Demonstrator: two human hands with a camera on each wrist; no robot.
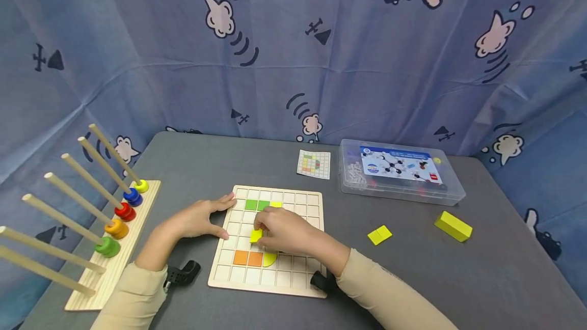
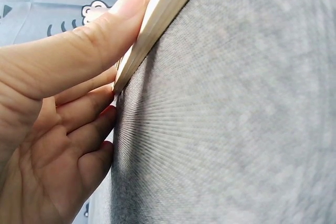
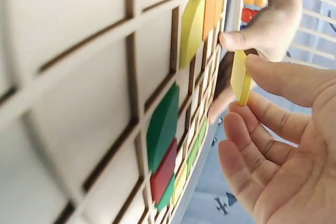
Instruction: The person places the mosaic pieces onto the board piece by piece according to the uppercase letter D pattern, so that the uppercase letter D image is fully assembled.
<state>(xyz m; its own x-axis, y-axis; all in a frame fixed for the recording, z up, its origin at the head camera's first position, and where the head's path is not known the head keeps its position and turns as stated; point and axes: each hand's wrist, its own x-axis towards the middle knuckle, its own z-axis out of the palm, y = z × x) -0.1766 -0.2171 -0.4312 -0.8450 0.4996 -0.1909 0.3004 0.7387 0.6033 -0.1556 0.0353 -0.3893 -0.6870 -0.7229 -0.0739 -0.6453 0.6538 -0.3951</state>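
Two hands on the grid board (image 1: 293, 289). Right hand (image 1: 286, 230) pinches a thin yellow tile (image 1: 256, 236) between thumb and fingertip, edge-on just off the board's middle cells. Left hand (image 1: 197, 220), fingers straight, braces the board's edge at 9 o'clock. Board is pale wood, recessed square cells; flat glossy pieces sit in it, orange pair (image 1: 248, 257) at 6 o'clock of the tile. Bench (image 1: 458, 279) is grey felt-like cloth.
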